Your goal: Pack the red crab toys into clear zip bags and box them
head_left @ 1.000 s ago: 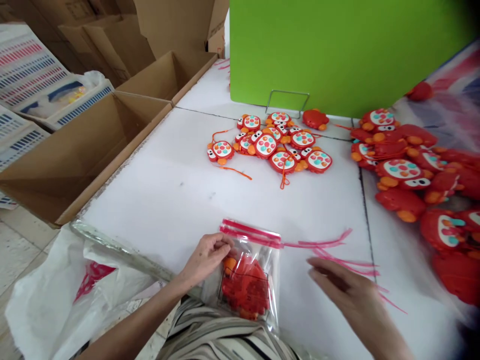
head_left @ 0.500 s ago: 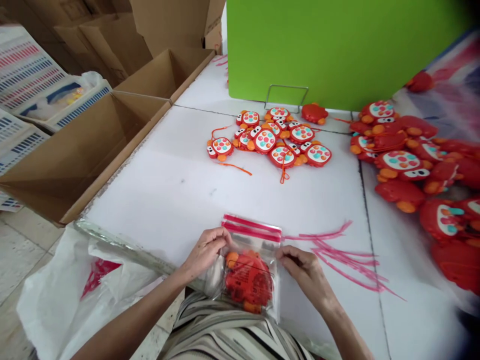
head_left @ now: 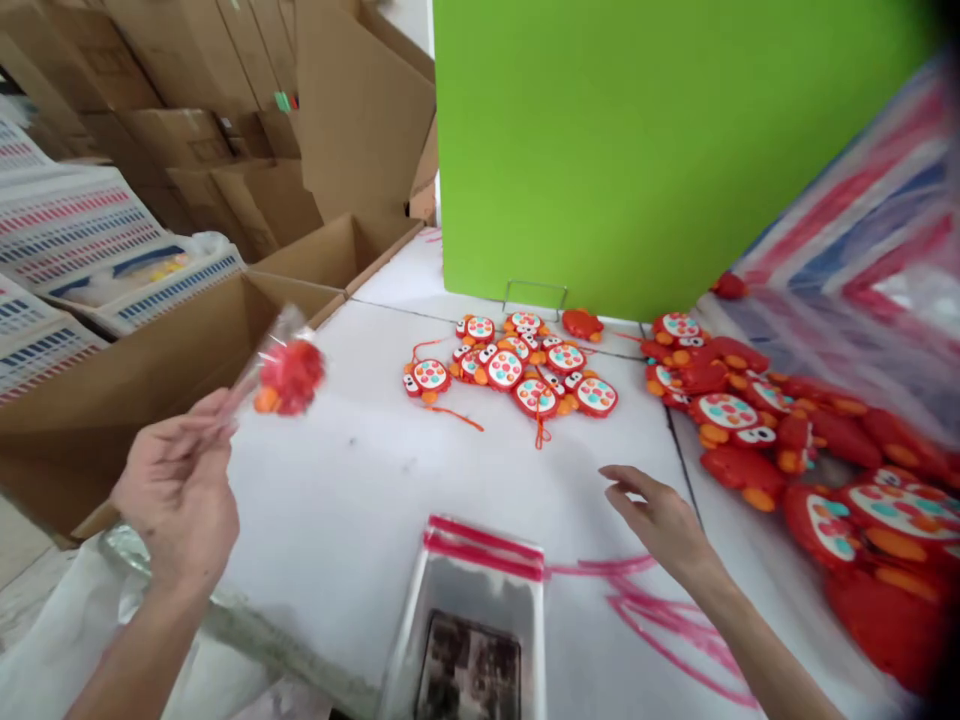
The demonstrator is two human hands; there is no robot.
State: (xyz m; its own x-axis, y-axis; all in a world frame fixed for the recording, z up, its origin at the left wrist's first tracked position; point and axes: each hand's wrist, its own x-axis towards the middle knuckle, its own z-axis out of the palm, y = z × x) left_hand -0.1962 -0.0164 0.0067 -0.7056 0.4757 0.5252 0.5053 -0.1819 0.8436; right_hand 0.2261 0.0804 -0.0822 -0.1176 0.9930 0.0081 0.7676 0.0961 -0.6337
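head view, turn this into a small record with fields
left hand: pinching a clear bag with a red toy inside, held up
right hand: fingers parted, nothing visible in it
near side: a pink-edged bag with dark print
mid-table: a cluster of toys, some with white bellies
right: a heap of toys
back: green panel
left: open carton

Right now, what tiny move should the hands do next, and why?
I'd probably lower the bagged toy into the open cardboard box, because the left hand is holding the toy up in its bag, and the box looks close by.
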